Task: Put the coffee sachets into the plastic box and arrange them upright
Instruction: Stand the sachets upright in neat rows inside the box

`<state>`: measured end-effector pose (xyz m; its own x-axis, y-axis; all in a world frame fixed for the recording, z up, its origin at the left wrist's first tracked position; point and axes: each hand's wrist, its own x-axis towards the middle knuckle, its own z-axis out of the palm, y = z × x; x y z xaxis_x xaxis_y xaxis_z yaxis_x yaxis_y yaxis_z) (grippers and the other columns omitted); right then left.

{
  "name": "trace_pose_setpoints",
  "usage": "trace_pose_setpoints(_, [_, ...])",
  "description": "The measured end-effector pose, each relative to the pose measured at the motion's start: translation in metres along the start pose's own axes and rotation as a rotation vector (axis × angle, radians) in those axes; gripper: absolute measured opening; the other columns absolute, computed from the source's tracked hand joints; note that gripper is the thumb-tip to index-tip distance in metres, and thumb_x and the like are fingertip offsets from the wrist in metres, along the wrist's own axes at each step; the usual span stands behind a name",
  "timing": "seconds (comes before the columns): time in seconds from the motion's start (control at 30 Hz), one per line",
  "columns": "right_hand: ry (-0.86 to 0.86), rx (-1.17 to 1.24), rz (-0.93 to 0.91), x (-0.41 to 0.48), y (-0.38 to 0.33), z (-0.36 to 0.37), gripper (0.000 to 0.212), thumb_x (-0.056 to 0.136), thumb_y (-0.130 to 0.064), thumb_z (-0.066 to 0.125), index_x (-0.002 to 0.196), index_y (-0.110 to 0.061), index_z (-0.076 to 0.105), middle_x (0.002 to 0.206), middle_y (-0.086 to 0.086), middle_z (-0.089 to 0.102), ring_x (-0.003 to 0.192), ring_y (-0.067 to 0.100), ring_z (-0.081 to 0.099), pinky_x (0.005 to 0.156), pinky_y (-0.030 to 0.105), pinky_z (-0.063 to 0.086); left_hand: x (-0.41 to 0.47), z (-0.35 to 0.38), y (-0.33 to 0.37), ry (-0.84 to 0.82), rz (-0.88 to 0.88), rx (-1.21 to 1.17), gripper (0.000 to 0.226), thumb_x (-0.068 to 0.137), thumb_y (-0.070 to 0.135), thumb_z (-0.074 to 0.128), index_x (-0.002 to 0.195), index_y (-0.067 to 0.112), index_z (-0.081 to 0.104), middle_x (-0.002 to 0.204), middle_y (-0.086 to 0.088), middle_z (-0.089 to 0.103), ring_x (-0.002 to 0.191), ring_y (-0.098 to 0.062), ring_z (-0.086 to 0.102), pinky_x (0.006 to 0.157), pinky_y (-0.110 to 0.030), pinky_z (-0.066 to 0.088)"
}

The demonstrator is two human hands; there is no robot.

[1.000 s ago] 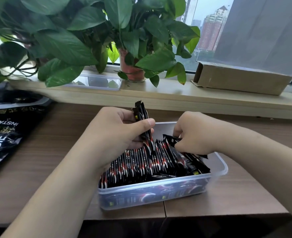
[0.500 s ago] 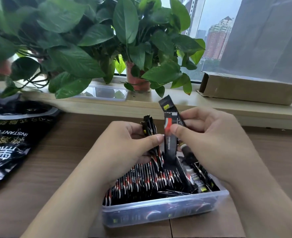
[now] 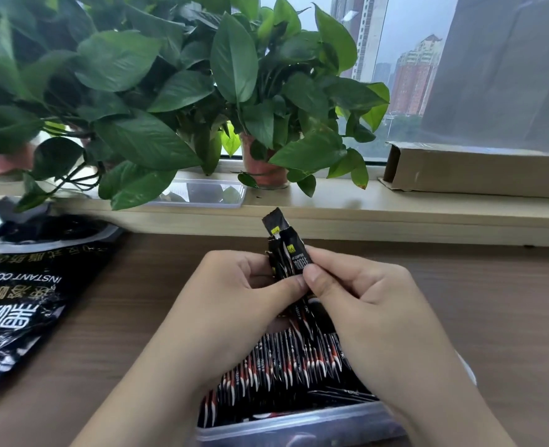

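Holds a small bunch of slim black coffee sachets [image 3: 284, 256] w/ red-and-white stripes, upright & raised above the box. Grips it from the left w/ left hand [image 3: 234, 295], fingers curled round the bunch, thumb pressed across its front. Pinches the same bunch from the right w/ right hand [image 3: 363, 298], thumb tip on the front sachet just beside the left thumb, other fingers curled behind. Both grips narrow & closed on the bunch; can't tell whether the two thumbs touch. Among the held ones, a single sachet poking higher than the rest, yellow mark near its top.

Directly below the hands: clear rectangular plastic box [image 3: 299, 429] on the brown wood-grain desk [image 3: 492, 301], partly hidden by the wrists. Inside it, a packed row of matching sachets [image 3: 276, 369] standing on end w/ a slight lean, plus a few lying flat at the R end.

At L on the desk: big glossy black foil bag [image 3: 18, 304] w/ white & gold print, lying flat.

On the pale wooden window sill [image 3: 363, 209]: leafy green plants [image 3: 157, 91] in reddish pots [image 3: 263, 171], clear plastic lid [image 3: 202, 193] flat under the leaves, long brown cardboard box [image 3: 476, 171] on its side at R. Far-L bkgd blurred
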<state>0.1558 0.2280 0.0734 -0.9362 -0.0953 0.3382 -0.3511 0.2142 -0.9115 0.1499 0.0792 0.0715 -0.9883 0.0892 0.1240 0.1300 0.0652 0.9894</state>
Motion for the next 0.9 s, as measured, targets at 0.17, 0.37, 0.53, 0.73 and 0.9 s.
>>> trace_pose_setpoints(0.17, [0.117,-0.205,-0.124,-0.005,0.002,-0.007,0.027,0.087,-0.02,0.07,0.101,-0.042,0.077,0.087,-0.03,0.074,0.083,-0.015,0.067,0.071,0.001,0.047,0.001,-0.001,0.002,0.042,-0.03,-0.214,0.011,0.084,0.009,0.071,0.091,0.005,0.079,0.082,-0.011,0.079,0.065,-0.016,0.074,0.061,-0.024,0.059])
trace_pose_setpoints(0.37, [-0.018,-0.602,-0.237,-0.01,0.002,0.003,0.037,0.093,-0.04,0.049,0.128,-0.04,0.062,0.063,-0.018,0.062,0.067,-0.003,0.056,0.056,0.004,0.039,0.001,-0.001,0.004,0.046,-0.02,-0.267,0.018,0.075,0.014,0.075,0.085,0.0,0.078,0.082,-0.016,0.078,0.066,-0.019,0.074,0.06,-0.025,0.059])
trace_pose_setpoints(0.53, [-0.244,-0.624,-0.189,-0.012,-0.001,-0.004,0.074,0.093,-0.044,0.053,0.154,-0.045,0.012,0.129,-0.024,0.06,0.114,-0.009,0.051,0.089,0.002,0.037,0.001,-0.001,0.006,0.15,-0.021,-0.311,0.014,0.079,0.007,0.075,0.088,-0.002,0.077,0.085,-0.021,0.077,0.066,-0.026,0.075,0.055,-0.027,0.059])
trace_pose_setpoints(0.73, [-0.245,-0.52,-0.227,-0.009,0.007,-0.014,0.062,0.088,-0.025,0.068,0.135,-0.046,0.035,0.118,-0.03,0.064,0.122,-0.005,0.054,0.098,0.022,0.049,0.002,-0.001,0.008,0.195,-0.021,-0.255,0.07,0.072,0.009,0.078,0.132,0.032,0.052,0.095,-0.022,0.075,0.066,-0.026,0.074,0.054,-0.031,0.059])
trace_pose_setpoints(0.9, [-0.244,-0.44,-0.291,-0.006,0.012,-0.019,0.058,0.082,-0.03,0.065,0.139,-0.034,0.054,0.136,-0.028,0.056,0.125,-0.014,0.049,0.104,0.021,0.047,0.003,-0.003,0.007,0.165,0.002,-0.271,0.056,0.077,0.008,0.075,0.125,0.035,0.062,0.1,-0.016,0.077,0.067,-0.025,0.073,0.057,-0.03,0.059])
